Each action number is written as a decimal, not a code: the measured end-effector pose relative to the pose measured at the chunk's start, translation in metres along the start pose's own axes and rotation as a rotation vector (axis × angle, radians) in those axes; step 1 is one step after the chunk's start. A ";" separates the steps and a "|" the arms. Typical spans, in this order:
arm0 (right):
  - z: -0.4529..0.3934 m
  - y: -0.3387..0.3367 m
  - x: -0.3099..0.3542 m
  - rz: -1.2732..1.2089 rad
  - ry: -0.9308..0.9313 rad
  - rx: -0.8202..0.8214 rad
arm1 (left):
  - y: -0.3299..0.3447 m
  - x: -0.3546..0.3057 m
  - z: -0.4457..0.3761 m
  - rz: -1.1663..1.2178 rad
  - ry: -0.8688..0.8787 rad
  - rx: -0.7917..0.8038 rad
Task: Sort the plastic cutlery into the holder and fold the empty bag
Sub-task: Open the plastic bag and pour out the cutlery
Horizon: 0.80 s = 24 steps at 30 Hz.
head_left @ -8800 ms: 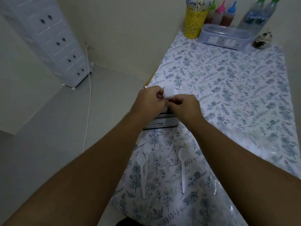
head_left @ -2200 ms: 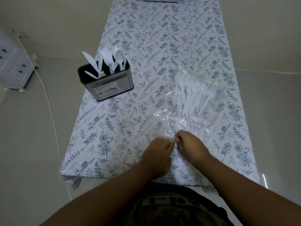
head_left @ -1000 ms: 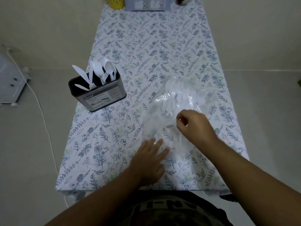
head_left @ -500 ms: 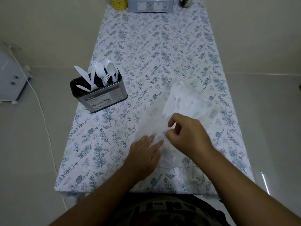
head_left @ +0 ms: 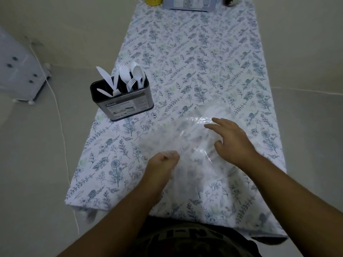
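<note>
A clear plastic bag (head_left: 191,138) lies crumpled on the floral tablecloth (head_left: 194,58), with blurred white cutlery (head_left: 211,111) showing faintly through it. My right hand (head_left: 231,140) rests on top of the bag with its fingers spread. My left hand (head_left: 163,162) has its fingers curled on the bag's near left edge. A dark metal holder (head_left: 123,102) stands apart at the table's left edge. White plastic knives, forks and spoons (head_left: 128,76) stand upright in it.
A yellow cup (head_left: 153,0), a clear box (head_left: 188,3) and a small jar (head_left: 231,0) line the table's far end. On the floor to the left are a white drawer unit (head_left: 16,71) and a white cable (head_left: 60,119). The table's near edge is at my waist.
My right hand let go of its pinch and spread flat over the bag, further right. My left hand went from flat to curled on the bag's edge.
</note>
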State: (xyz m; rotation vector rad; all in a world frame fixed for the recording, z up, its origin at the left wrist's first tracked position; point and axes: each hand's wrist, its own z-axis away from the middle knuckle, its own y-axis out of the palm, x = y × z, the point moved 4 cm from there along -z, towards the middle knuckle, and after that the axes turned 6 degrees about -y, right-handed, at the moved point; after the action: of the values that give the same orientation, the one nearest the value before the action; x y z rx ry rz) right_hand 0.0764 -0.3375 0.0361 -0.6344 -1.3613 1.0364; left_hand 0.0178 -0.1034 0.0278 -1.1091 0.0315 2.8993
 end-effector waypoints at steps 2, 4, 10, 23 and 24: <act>-0.009 0.011 -0.008 0.076 -0.078 0.104 | -0.001 -0.007 -0.002 0.171 -0.007 -0.064; -0.011 0.023 -0.017 0.146 -0.095 0.156 | -0.016 -0.013 -0.004 0.342 -0.012 -0.049; -0.004 0.043 -0.027 0.048 -0.105 -0.013 | -0.063 -0.013 -0.006 0.367 0.063 -0.182; 0.010 0.000 0.016 0.104 -0.171 -0.450 | -0.061 -0.008 -0.018 -0.977 0.728 -0.480; 0.015 -0.007 0.024 0.111 -0.182 -0.483 | -0.061 -0.005 -0.019 -0.971 0.731 -0.477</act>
State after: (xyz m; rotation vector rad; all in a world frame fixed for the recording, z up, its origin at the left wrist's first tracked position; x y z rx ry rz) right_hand 0.0607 -0.3226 0.0553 -0.9990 -1.7749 0.8696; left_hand 0.0371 -0.0432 0.0169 -1.5769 -0.9162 1.5877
